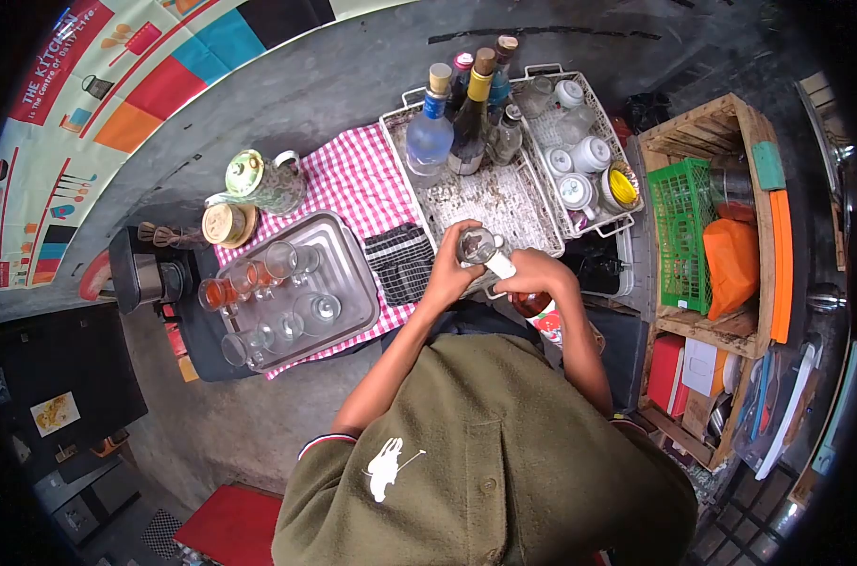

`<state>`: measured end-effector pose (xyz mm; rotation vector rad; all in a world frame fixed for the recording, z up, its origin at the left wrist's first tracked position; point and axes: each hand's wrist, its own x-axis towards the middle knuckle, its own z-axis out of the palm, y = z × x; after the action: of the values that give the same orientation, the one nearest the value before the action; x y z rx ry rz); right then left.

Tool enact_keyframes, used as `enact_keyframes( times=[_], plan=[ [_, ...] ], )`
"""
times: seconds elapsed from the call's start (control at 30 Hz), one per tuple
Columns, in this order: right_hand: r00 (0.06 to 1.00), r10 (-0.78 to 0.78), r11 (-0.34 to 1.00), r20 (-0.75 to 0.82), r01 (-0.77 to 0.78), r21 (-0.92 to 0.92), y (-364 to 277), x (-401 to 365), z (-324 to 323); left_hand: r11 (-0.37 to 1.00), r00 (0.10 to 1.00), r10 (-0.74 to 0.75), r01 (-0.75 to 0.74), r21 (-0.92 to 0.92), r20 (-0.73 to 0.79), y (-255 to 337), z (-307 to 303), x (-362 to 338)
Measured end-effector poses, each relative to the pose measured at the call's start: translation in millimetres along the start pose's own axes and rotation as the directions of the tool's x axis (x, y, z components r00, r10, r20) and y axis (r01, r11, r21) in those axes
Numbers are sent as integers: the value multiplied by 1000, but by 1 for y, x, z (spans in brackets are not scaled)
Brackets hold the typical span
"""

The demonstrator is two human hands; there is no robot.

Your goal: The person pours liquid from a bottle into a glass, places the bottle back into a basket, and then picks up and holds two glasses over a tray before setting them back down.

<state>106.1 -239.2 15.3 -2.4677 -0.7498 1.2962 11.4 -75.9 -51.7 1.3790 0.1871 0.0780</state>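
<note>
My left hand is wrapped round a clear drinking glass, tipped so that its mouth faces up toward me. My right hand is closed on a bottle of red liquid with a red and white label. The bottle's white neck slants up and left, right at the rim of the glass. My right hand and forearm hide part of the bottle. To the left, a metal tray bears several glass mugs; some have orange-red liquid in them.
A white basket ahead holds several corked bottles. Beside it, a wire rack carries white cups. A patterned teapot and a dark checked cloth lie left of the basket. Wooden crates stand at my right.
</note>
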Motion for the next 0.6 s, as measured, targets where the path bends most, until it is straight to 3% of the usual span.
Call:
enact_keyframes(
  times=[0.6],
  plan=[
    [1000, -12, 1000, -15, 12, -9, -2, 1, -1, 995, 999, 39, -38, 97, -9, -3, -2, 2]
  ],
)
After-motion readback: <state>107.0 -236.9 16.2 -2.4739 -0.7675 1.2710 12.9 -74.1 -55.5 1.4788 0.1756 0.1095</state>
